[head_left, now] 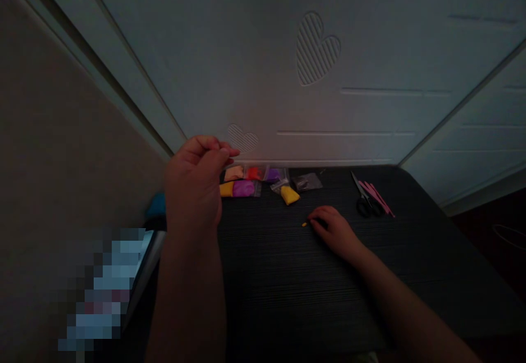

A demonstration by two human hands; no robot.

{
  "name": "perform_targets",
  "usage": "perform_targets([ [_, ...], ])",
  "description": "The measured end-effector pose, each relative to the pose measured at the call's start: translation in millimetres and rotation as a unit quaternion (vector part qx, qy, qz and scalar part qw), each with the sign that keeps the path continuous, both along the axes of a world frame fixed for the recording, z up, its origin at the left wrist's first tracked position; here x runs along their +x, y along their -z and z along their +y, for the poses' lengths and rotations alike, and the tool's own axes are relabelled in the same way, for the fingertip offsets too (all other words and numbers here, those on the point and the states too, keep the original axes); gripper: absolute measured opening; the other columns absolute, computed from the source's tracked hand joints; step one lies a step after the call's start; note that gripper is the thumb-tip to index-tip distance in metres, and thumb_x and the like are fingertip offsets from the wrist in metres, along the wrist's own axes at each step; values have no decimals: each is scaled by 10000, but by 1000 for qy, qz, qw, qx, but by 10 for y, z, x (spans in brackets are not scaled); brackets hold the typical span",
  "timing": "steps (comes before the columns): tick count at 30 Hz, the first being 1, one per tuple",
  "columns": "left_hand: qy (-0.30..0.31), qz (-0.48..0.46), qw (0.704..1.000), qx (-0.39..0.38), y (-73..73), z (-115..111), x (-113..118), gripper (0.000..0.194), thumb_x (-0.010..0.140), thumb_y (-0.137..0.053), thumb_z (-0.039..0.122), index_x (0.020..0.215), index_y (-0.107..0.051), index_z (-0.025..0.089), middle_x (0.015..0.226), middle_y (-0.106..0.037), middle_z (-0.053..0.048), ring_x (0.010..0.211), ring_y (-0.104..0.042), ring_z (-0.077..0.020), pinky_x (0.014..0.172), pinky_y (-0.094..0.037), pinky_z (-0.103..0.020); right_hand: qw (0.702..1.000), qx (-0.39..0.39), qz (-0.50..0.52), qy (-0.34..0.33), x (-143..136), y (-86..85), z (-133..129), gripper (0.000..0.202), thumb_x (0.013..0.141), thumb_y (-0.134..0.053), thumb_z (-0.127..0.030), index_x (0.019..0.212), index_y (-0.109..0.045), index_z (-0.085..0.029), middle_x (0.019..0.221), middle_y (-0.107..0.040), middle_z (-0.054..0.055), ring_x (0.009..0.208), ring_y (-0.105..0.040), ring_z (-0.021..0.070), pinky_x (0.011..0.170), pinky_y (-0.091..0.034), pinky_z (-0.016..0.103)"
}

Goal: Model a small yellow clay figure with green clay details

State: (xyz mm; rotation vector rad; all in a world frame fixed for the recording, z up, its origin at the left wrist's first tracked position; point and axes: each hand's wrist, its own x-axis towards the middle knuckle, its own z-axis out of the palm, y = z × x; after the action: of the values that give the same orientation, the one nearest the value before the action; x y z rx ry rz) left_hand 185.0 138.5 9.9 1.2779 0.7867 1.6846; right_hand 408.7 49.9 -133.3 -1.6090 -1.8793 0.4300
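My left hand [197, 176] is raised above the left part of the dark table, thumb and fingers pinched together. Whatever lies between its fingertips is too small or dark to name. Lower, at the table's middle, my right hand [335, 231] rests with fingers curled and thumb close to the index fingertip. Just left of those fingertips, a small yellow piece [304, 224] lies on the tabletop; I cannot tell if they touch it. Behind it sits an opened clear bag with a yellow lump [290, 194] that looks like modelling clay.
Small clear bags of orange-red [254, 174], purple [273, 175] and magenta [244, 188] material line the back, beside a dark grey bag [306, 182]. Black-handled scissors [364, 201] and pink sticks [378, 198] lie right. A blurred-out screen [110, 281] stands left; a white panel [255, 67] rises behind.
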Motion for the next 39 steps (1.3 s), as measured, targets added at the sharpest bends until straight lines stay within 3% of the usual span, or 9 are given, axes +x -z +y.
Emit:
perform_targets([
  [13, 0, -4, 1000, 12, 23, -13, 75, 120, 664, -570, 108, 612, -482, 171, 629, -535, 21, 641, -557, -93, 588, -429, -206, 1000, -6, -1, -4, 6, 4, 0, 157, 797, -489, -194, 901, -605, -210, 923, -585, 47, 918, -510, 171, 843, -402, 335],
  [20, -22, 27, 998, 54, 49, -5, 106, 159, 651, -585, 67, 744, -584, 195, 719, -579, 20, 676, -543, -88, 595, -427, -200, 1000, -6, 3, -3, 22, 54, 0, 151, 790, -500, -191, 897, -604, -215, 928, -584, 42, 925, -508, 168, 844, -401, 330],
  [39, -46, 37, 996, 65, 34, -42, 154, 116, 627, -646, 83, 672, -592, 176, 633, -550, 32, 574, -510, -62, 483, -390, -169, 999, 5, -36, -17, -11, 55, -3, 216, 783, -539, -290, 981, -608, -239, 970, -571, 49, 930, -503, 181, 840, -403, 337],
])
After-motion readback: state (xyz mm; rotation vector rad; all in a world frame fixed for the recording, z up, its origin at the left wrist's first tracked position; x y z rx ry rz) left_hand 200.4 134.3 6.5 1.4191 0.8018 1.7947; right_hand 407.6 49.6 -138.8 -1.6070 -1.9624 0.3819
